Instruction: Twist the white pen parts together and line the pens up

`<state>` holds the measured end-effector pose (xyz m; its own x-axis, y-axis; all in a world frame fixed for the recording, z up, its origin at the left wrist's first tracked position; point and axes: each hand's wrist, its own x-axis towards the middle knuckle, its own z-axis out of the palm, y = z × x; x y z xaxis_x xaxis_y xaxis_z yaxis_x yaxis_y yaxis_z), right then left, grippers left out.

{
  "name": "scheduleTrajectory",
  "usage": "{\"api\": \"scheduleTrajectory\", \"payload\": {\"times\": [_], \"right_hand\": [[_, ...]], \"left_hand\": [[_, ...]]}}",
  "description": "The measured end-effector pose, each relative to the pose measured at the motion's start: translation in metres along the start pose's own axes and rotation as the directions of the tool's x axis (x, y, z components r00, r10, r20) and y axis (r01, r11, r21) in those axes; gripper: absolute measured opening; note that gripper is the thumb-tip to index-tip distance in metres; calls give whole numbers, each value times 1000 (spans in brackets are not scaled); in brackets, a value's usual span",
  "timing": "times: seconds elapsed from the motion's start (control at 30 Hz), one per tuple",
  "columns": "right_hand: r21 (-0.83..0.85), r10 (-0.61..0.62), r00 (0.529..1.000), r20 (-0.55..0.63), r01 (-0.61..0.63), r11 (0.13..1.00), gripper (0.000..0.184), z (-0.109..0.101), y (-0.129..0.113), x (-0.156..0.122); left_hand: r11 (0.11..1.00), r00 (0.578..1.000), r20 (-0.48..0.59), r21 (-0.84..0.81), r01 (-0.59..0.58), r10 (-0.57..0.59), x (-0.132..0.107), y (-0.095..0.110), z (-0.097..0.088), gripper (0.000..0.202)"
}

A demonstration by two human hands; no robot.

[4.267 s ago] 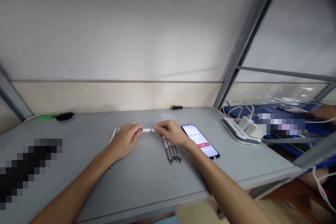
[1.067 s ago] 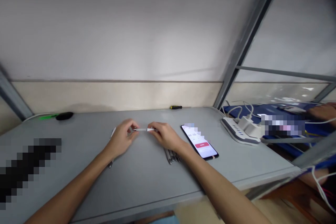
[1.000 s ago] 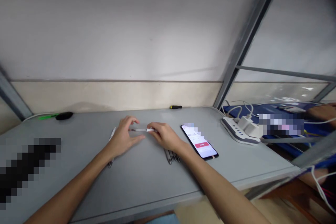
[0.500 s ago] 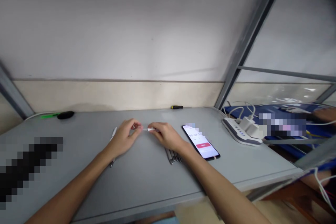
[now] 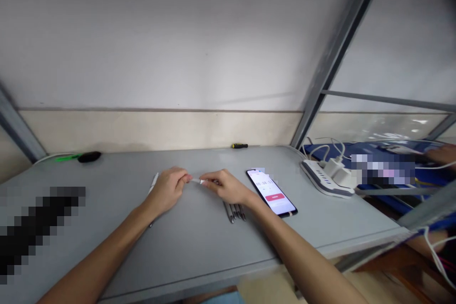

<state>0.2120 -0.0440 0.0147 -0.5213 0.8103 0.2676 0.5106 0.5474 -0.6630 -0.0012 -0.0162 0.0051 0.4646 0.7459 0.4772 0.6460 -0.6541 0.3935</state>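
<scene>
The pen (image 5: 195, 180) between the left hand (image 5: 170, 187) and the right hand (image 5: 228, 186) looks white. The pens (image 5: 229, 210) by the right hand are grey, with shiny silver tips (image 5: 232, 220). Right of that hand, the phone (image 5: 269, 187) is white with 1 red button (image 5: 275, 197) and a black edge. Past the hands, the screwdriver (image 5: 239, 146) is yellow and black. Under them, the desk (image 5: 199, 242) is plain grey.

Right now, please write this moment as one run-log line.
left hand: pinching pen; right hand: holding pen's other end; loose pens: near right hand; phone: screen lit
</scene>
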Motion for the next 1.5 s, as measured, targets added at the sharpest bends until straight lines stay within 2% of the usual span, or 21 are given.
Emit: {"api": "scheduleTrajectory", "payload": {"times": [0.13, 0.23, 0.3, 0.4, 0.47, 0.53, 0.6, 0.7, 0.8, 0.87, 0.93, 1.03, 1.23, 1.5], "right_hand": [[190, 112, 988, 111, -132, 973, 34, -5, 5, 0], [356, 211, 964, 162, -257, 899, 30, -7, 11, 2], [458, 264, 954, 141, -300, 837, 30, -9, 14, 3], [613, 337, 940, -53, -235, 754, 29, -11, 16, 5], [714, 376, 910, -174, -146, 684, 28, -13, 15, 7], [794, 393, 889, -235, -57, 605, 30, -15, 14, 8], [856, 406, 875, -263, 17, 516, 30, -17, 14, 9], [930, 441, 858, -263, 105, 351, 29, -21, 17, 10], [973, 427, 879, -213, 153, 172, 27, -23, 23, 9], [983, 391, 902, -182, 154, 101, 31, -24, 25, 8], [986, 350, 922, -163, 145, 77, 37, -24, 24, 7], [988, 321, 935, -152, 131, 83, 33, -24, 21, 6], [985, 342, 925, -165, 140, 99, 37, -22, 19, 7], [984, 352, 921, -165, 129, 123, 38, -21, 19, 7]], "left_hand": [[997, 997, 14, -11, -71, 71, 0, -3, 4, 26], [997, 998, 2, -31, -68, 68, 2, -6, 2, 24], [998, 999, -14, -36, -45, 45, 3, -9, 0, 23], [998, 1000, -25, -57, 3, -4, 3, -11, -3, 24], [996, 1000, 13, -89, 27, -26, 2, -9, -3, 26], [993, 997, 80, -117, 33, -23, 0, -3, -3, 27], [993, 990, 140, -121, 19, -2, -1, 3, -2, 28], [994, 986, 165, -105, 4, 14, -2, 8, -3, 28], [998, 992, 129, -57, 15, -8, -1, 6, -4, 30], [999, 995, 92, 2, 35, -35, -1, 2, -5, 31], [997, 996, 62, 56, 61, -64, 0, -2, -5, 30], [987, 995, 28, 131, 95, -99, 0, -6, -4, 25], [937, 990, -28, 322, 137, -135, 1, -13, -5, 17], [853, 968, -51, 464, 241, -246, 0, -17, -7, 16]]}}
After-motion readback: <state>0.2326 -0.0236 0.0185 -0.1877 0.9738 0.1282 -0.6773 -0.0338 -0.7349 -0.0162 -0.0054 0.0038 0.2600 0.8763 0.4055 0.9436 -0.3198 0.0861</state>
